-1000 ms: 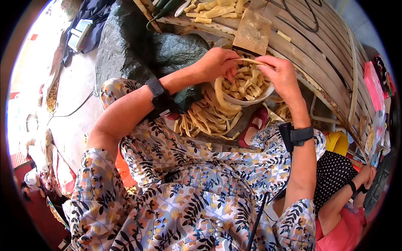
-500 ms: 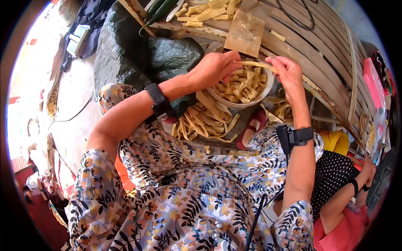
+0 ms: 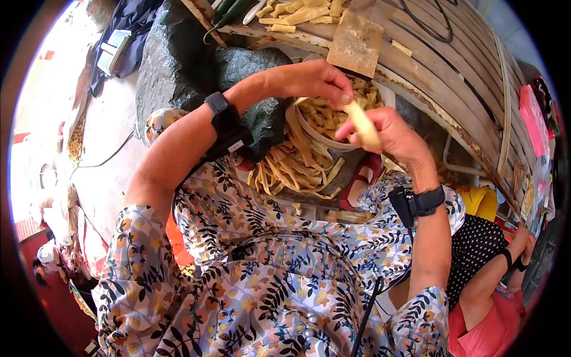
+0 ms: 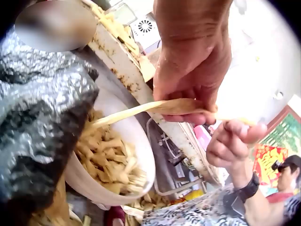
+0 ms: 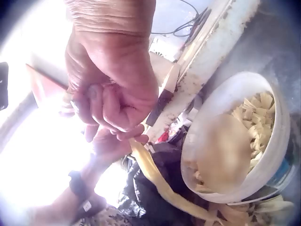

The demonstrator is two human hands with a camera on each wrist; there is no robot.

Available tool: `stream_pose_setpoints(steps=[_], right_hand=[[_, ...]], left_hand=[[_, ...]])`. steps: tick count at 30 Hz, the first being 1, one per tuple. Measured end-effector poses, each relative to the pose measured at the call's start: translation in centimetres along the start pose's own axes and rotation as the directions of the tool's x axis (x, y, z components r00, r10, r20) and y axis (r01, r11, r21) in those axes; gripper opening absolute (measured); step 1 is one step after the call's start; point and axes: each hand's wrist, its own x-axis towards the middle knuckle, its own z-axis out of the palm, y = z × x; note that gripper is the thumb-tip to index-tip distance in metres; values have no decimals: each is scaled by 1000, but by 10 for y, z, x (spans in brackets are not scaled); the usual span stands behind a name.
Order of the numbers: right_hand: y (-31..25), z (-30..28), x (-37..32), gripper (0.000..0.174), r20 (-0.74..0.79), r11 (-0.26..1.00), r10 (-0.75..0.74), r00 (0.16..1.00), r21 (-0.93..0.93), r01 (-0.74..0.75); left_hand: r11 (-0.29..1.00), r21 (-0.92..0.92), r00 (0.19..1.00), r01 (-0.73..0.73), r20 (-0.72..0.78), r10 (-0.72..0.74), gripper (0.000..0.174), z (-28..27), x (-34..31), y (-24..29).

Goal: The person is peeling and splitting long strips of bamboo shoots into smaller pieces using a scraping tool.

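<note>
My left hand (image 3: 315, 80) pinches a long, pale yellow, fibrous strip (image 4: 129, 113) between thumb and fingers. From those fingers one length trails down toward the white bowl (image 4: 149, 165), as both wrist views show. My right hand (image 3: 395, 135), fingers curled, grips the strip's other end close by, just below and to the right of the left hand in the head view. There a blurred part of the strip slants across the right fingers. Short cut pieces (image 4: 106, 162) of the same stuff fill the bowl beneath the hands.
Long uncut strips (image 3: 291, 169) lie heaped on the floor beside the bowl. A wooden board (image 3: 357, 46) juts over the edge of a slatted bench (image 3: 428, 77) holding more pieces (image 3: 303, 13). Dark plastic sheeting (image 3: 172, 77) stands left. Another person (image 3: 485, 285) sits at right.
Earlier the strip was held level between both hands above the bowl. My right hand has come down toward my body, and the strip now slants downward, its near part blurred.
</note>
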Motion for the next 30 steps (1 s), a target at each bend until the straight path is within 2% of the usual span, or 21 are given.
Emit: stream_pose_setpoints(steps=[1,2,3,4,5,7,11,12,15,16,18,19,20,21,22,23,24,25,26,29,30], right_hand=[[-7,2,0,27,-48,993,-93,994,63,96],[-14,3,0,28,-102,974,-183,978,120,194],[-20,0,-2,30,-115,964,-189,975,168,206],[-26,-4,-3,33,-128,952,-195,972,214,219],[-24,-4,0,33,-170,949,-215,962,198,247],[-12,-2,8,35,-255,939,-257,932,163,304],[-7,-1,11,34,-338,957,-289,896,-76,280],[-8,1,11,31,-376,969,-245,894,-112,219],[-14,9,12,30,-390,980,-183,903,-3,197],[-14,10,13,28,-400,977,-213,892,-66,203],[-16,9,16,25,-412,956,-281,867,-198,216],[-14,7,19,24,-454,894,-405,794,-380,239],[-10,5,24,23,-468,802,-528,709,-549,236],[-9,5,26,22,-452,685,-645,616,-699,205],[-13,6,23,19,-463,586,-714,525,-806,86],[-15,8,23,19,-518,629,-683,515,-776,53],[-15,10,23,19,-572,671,-647,504,-741,21],[-15,11,24,19,-622,710,-611,490,-704,-10],[-7,7,29,19,-641,750,-582,501,-661,25],[-3,-1,30,20,-623,908,-344,702,-413,78],[-1,-1,31,19,-615,917,-328,717,-391,83]], left_hand=[[972,-232,999,21,-42,-31,18,5,3,0],[891,-452,995,27,-74,-68,18,11,6,-1],[763,-646,989,20,-98,-109,19,14,9,-4],[737,-675,999,47,27,-38,21,11,8,-7],[710,-702,998,45,60,-3,25,16,9,-11],[573,-809,983,130,180,32,28,24,9,-9],[498,-845,980,195,191,-60,30,35,9,-12],[411,-885,970,220,244,6,27,35,8,-16],[405,-892,966,200,248,67,40,39,10,-23],[405,-890,960,208,265,88,42,38,12,-28],[410,-904,977,123,182,108,40,40,12,-31],[414,-907,983,80,141,119,39,40,12,-29],[389,-921,1000,-16,-21,-7,31,45,13,-27],[425,-904,988,-42,-99,-115,28,45,13,-24],[466,-882,960,-64,-182,-213,26,43,14,-21],[506,-859,915,-80,-265,-306,23,42,15,-17],[588,-797,866,-134,-383,-322,20,43,13,-7],[648,-748,848,-146,-432,-308,20,43,12,0],[702,-694,828,-156,-480,-290,20,43,10,6],[873,-474,810,-115,-553,-194,20,41,4,3],[906,-413,817,-95,-552,-166,21,42,3,2]])
